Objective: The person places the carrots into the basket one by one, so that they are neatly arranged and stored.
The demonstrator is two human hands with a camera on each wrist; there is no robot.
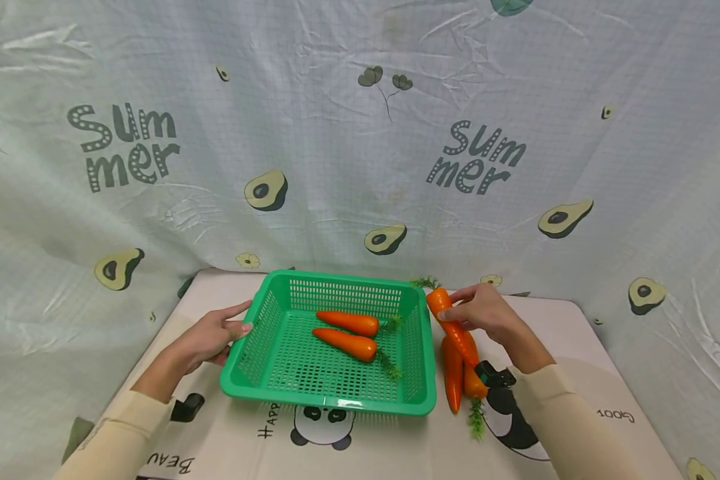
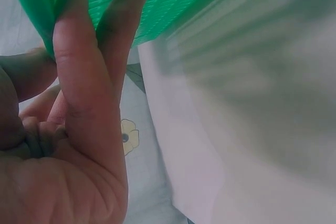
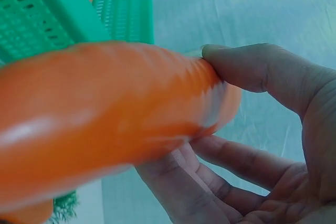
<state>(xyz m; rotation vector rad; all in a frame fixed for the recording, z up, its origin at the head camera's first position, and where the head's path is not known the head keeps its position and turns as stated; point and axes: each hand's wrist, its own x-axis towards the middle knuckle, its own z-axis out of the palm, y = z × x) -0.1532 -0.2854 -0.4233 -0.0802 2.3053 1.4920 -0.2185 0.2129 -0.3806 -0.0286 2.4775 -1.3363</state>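
A green plastic basket (image 1: pixel 330 402) with slotted walls stands on the table, its left side gripped by my left hand (image 1: pixel 207 339). In the left wrist view the thumb is at the rim and two fingertips (image 2: pixel 128 3) press the outer wall. Inside the basket lie two orange carrots, an upper carrot (image 1: pixel 349 323) and a lower carrot (image 1: pixel 345 345), green tops toward the right. My right hand (image 1: pixel 486 313) pinches another carrot (image 3: pixel 115 103) near its thick end, just outside the basket's right rim. Below it, two carrots lie on the table, a left one (image 1: pixel 453 377) and a right one (image 1: pixel 474 383).
The table (image 1: pixel 570 373) has a pale cover printed with pandas and lettering. A hanging cloth (image 1: pixel 336 133) with avocado prints rises behind the table and along both sides.
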